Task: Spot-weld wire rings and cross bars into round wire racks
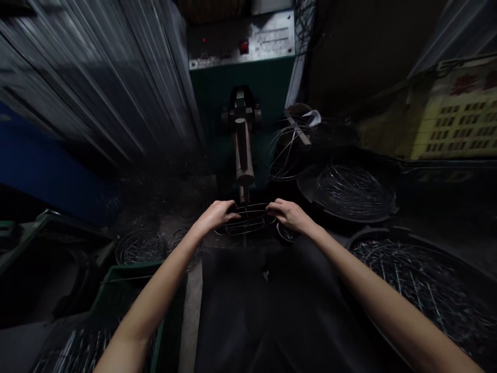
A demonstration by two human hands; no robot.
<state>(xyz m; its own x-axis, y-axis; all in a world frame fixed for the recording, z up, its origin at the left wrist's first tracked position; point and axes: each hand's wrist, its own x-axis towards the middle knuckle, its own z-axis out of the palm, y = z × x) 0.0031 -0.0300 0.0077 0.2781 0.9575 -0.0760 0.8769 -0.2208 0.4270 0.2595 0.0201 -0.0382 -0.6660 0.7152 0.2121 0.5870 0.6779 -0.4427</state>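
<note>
Both hands grip a wire frame (245, 225) of thin metal rods, made of curved outer wires with cross wires. My left hand (219, 213) pinches its left end and my right hand (289, 212) pinches its right end. Just beyond the frame, a thick cylindrical arm (244, 155) juts out from a green machine (217, 98), its tip close above the frame's far wire. Whether the tip touches the wire I cannot tell. A small metal ring (285, 232) shows below my right hand.
A control panel (267, 41) with a red switch tops the machine. Wire rings lie in a round tray (306, 194) on the right; a large tub (355, 238) of short metal pieces is nearer. Left are wire coils (142, 247) and a green crate (112, 274). A yellow crate (421, 137) stands far right.
</note>
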